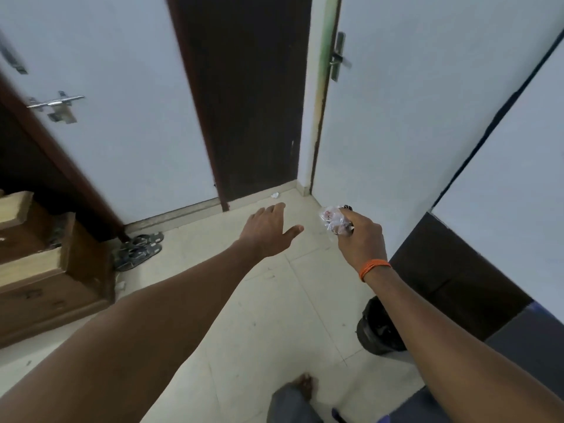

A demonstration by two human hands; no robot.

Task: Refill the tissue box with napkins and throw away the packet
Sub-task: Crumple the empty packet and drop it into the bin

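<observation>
My right hand [361,238] is shut on a crumpled clear plastic packet [334,221], held out over the tiled floor at about waist height. An orange thread band circles that wrist. My left hand [268,230] reaches forward beside it, fingers apart, holding nothing. A black bin [377,329] with a dark liner stands on the floor below and behind my right forearm, partly hidden by the arm. The tissue box is not in view.
White doors [128,123] with metal handles stand ahead, a dark door frame [244,96] between them. A wooden cabinet [45,279] with open drawers is at the left, sandals [140,248] beside it. A scrap of paper [274,195] lies by the frame. My bare foot [305,384] shows below.
</observation>
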